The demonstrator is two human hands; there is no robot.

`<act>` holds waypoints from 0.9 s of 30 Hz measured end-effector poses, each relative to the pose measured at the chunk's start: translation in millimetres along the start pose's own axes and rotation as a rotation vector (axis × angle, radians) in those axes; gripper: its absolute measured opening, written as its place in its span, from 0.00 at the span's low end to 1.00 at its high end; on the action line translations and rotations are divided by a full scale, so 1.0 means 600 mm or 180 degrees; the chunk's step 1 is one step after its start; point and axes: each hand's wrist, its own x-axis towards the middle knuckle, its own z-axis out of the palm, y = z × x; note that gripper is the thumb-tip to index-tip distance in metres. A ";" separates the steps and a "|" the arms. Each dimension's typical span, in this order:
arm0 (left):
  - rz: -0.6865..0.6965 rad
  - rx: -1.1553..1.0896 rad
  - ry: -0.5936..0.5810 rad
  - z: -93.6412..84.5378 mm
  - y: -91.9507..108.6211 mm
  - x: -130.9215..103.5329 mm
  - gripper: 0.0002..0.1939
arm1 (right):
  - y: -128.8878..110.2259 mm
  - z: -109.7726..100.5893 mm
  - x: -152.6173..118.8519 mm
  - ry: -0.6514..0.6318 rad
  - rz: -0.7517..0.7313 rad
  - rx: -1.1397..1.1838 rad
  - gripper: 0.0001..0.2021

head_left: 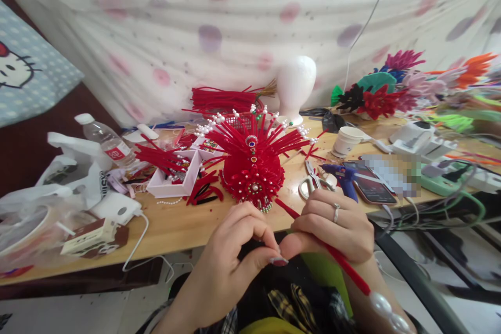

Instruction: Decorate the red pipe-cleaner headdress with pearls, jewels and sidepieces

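Observation:
My right hand (332, 224), with a ring on one finger, is closed around a red chenille stem (350, 271). One end of the stem points toward the table, and white pearl beads (387, 310) sit at the other, near my forearm. My left hand (238, 250) is closed in a pinch, its fingertips touching my right thumb. Whatever lies between those fingertips is too small to make out. Just beyond my hands stands a red headdress (252, 167) with fanned stems tipped in white beads, jewels down its middle and a beaded flower at the front.
Scissors (313, 180), a blue glue gun (342, 175) and a phone (370, 182) lie to the right. A white box (174, 180) of red stems and a bottle (104, 138) are left. Behind stand a foam head (295, 86) and a red stem bundle (223, 100).

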 end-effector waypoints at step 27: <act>-0.1473 -0.1104 0.0768 0.046 -0.095 -0.098 0.20 | -0.070 0.114 -0.016 -0.3216 0.1209 0.0299 0.08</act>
